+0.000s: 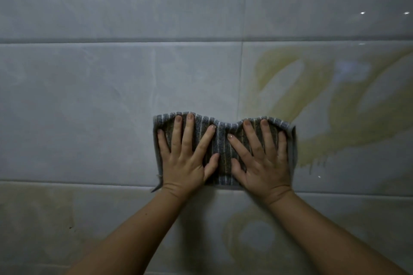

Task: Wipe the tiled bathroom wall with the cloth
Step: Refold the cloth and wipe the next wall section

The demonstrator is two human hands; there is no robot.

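A grey cloth with pale stripes (223, 147) lies flat against the tiled wall (100, 100), just above a horizontal grout line. My left hand (187, 158) presses on its left half with fingers spread and straight. My right hand (261, 158) presses on its right half the same way. The cloth bunches slightly between the two hands. Yellowish smears (335, 105) cover the tile directly right of the cloth, reaching its right edge.
More yellowish staining (250, 236) marks the tile row below, under my right forearm, and a fainter patch (38, 214) sits at the lower left. Grey glossy tiles (134, 0) fill the upper wall, with light glints at the top right.
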